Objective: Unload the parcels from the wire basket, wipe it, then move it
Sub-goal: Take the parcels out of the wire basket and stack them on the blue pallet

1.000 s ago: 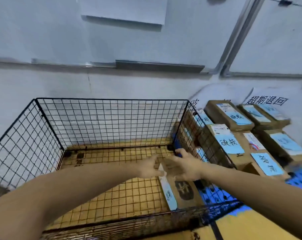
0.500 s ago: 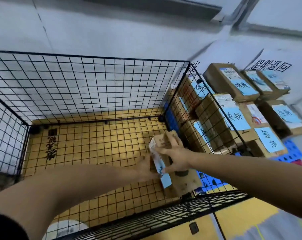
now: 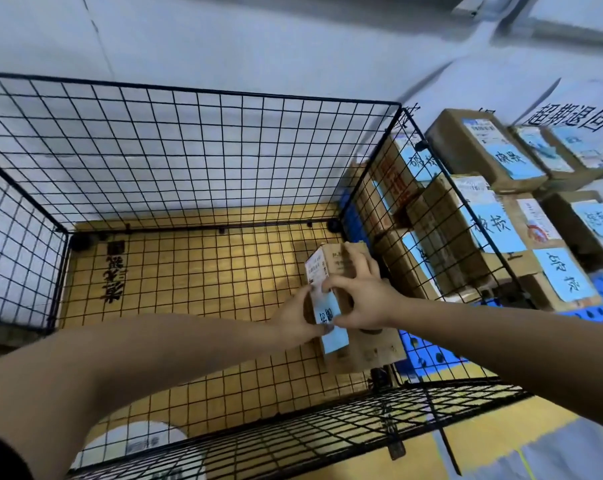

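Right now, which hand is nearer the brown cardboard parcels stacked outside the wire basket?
Right. The right hand grips the small brown cardboard box on the side facing the stack; the left hand, its far side.

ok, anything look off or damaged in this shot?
Nothing spilled or visibly damaged. The one parcel in the wire basket, near its right wall, sits tilted, but the left hand and right hand grip it. The stacked parcels outside that wall lie at uneven angles.
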